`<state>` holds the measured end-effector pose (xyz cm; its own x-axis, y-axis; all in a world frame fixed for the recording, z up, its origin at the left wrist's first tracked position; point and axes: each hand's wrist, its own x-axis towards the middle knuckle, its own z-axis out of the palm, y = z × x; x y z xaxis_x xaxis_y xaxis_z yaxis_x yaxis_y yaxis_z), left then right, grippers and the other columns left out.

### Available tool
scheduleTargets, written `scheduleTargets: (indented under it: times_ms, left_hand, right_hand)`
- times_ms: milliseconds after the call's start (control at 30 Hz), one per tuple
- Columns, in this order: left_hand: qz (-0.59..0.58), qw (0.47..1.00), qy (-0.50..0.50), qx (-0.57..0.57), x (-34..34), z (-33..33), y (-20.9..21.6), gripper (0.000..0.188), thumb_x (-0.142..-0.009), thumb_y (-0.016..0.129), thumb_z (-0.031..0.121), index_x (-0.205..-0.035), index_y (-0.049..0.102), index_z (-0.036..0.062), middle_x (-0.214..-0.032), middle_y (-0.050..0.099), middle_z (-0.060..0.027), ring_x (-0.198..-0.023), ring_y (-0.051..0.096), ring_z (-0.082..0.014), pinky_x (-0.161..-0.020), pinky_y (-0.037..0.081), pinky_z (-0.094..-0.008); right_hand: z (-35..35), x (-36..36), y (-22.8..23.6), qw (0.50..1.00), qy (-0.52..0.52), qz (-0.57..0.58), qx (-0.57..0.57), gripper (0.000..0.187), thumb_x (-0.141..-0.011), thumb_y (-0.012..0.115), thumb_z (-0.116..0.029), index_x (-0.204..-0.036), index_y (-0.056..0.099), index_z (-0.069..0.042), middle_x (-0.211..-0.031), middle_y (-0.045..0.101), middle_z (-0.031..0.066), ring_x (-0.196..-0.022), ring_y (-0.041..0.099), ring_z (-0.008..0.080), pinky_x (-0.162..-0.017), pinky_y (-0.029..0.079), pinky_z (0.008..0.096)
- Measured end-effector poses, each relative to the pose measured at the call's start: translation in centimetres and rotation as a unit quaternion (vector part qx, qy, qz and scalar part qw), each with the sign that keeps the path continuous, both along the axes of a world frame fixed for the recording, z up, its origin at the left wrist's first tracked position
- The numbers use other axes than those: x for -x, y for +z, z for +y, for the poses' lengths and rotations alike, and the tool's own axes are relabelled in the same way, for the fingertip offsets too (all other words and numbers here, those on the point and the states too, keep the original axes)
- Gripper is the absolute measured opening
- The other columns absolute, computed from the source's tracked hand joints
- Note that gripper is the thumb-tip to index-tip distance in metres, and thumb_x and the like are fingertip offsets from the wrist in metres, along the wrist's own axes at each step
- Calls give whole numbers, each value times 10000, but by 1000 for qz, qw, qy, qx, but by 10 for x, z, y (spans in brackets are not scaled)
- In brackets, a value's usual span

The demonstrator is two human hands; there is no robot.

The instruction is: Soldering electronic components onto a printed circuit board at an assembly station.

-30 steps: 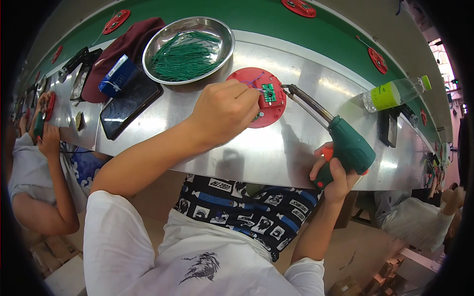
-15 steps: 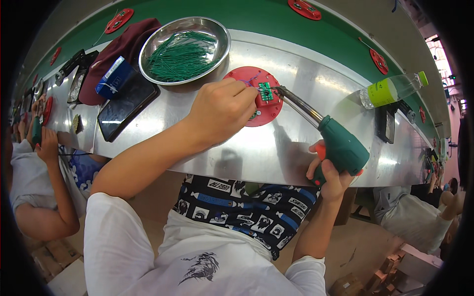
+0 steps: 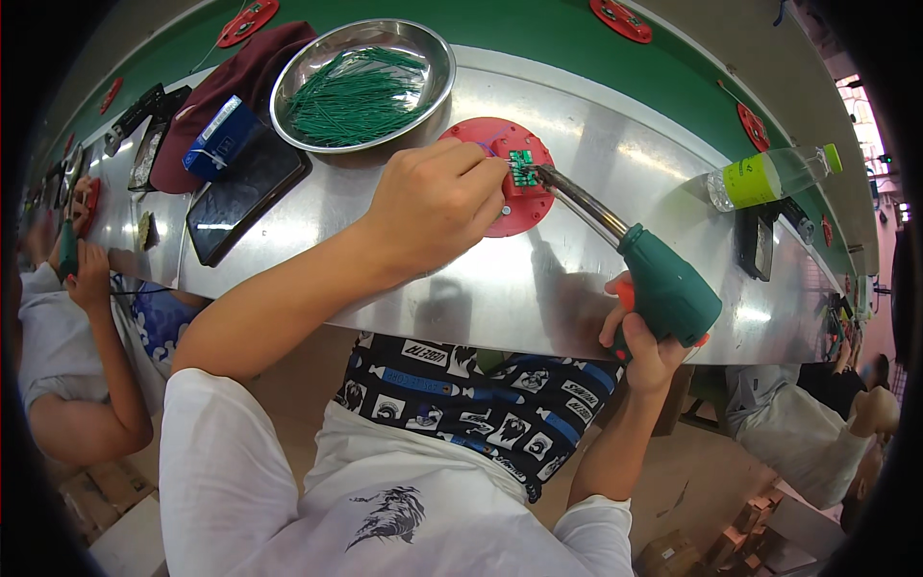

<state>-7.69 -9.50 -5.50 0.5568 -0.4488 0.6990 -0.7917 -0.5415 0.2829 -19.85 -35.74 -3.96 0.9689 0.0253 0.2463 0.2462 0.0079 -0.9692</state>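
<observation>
My right hand (image 3: 642, 338) is closed round the handle of a green soldering gun (image 3: 670, 286). Its metal tip reaches the small green circuit board (image 3: 522, 167) on a round red disc (image 3: 524, 216). At the board's left side, my left hand (image 3: 437, 197) is closed in a pinch. A thin wire seems to run from its fingertips to the board; the fingers partly hide it. The left hand also covers part of the disc, which lies on the metal bench.
A steel bowl (image 3: 444, 88) of green wires stands behind my left hand. Left of it lie a dark tablet-like device (image 3: 226, 226), a blue box (image 3: 219, 139) and a maroon cloth (image 3: 252, 69). A bottle (image 3: 755, 183) lies at the right. Red discs (image 3: 623, 19) sit on the green belt beyond.
The soldering gun's tip now sits lower against the circuit board, and the left hand has shifted slightly right. The discs on the green belt have moved right.
</observation>
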Motion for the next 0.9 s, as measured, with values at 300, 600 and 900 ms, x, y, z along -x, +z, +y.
scheduleTargets:
  times_ms: [300, 600, 900]
  left_hand:
    - [-17, 999, 10, -33, 0, 0, -2, 129, -732, 697, -11, -859, 677, 6, -715, 614, -83, -602, 586, -233, -520, 480, -343]
    - [-14, 999, 7, -33, -1, 0, -4, 134, -757, 689, 9, -890, 675, 11, -730, 603, -92, -648, 600, -254, -571, 498, -359]
    - [-30, 999, 15, -43, -2, 1, -7, 117, -765, 694, 18, -881, 677, 5, -743, 622, -91, -657, 611, -245, -584, 507, -350]
  right_hand:
    - [-1, 1, 0, 1000, -3, 14, 11, 307, -864, 600, -7, -1159, 596, 78, -975, 672, 174, -563, 593, 164, -504, 447, 271]
    - [0, 0, 1, 998, -14, 64, -3, 321, -855, 583, 6, -1167, 567, 82, -958, 654, 175, -574, 592, 174, -515, 461, 280]
    - [-4, -3, -10, 999, -36, -24, -29, 522, -884, 630, -130, -1324, 457, 91, -1061, 625, 236, -564, 601, 227, -425, 470, 289]
